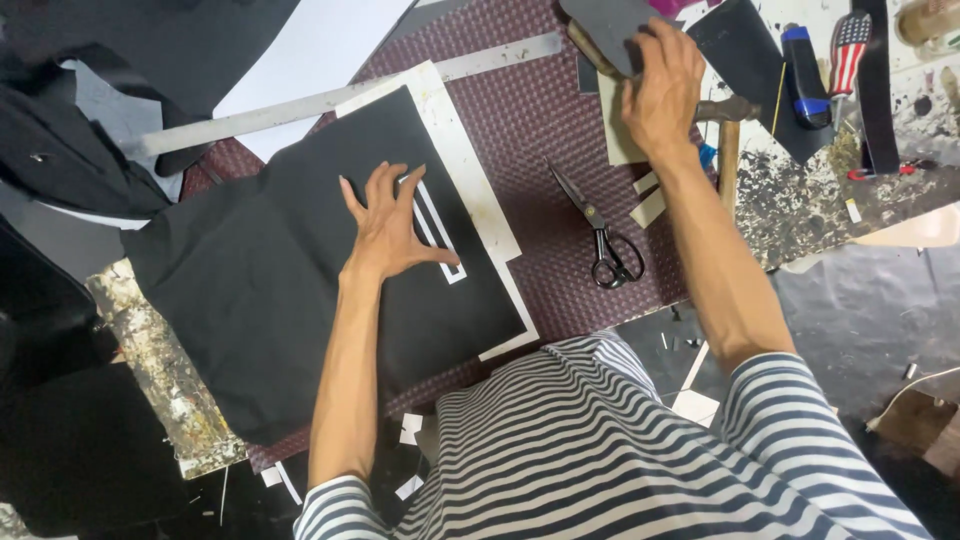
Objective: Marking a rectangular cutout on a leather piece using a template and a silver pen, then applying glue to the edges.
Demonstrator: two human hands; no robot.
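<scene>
Black fabric sheet (pixel 260 280) lay flat, matte, w/ white slot cutout — long axis diagonal, upper right to lower left. Left hand (pixel 385 225) pressed it, grip splayed, holding nothing; right hand (pixel 660 85) clasped grey piece (pixel 610 25).

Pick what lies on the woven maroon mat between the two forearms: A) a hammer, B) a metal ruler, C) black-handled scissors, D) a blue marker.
C: the black-handled scissors lie closed on the maroon mat, between the left hand pressing the black fabric and the right hand.
</scene>
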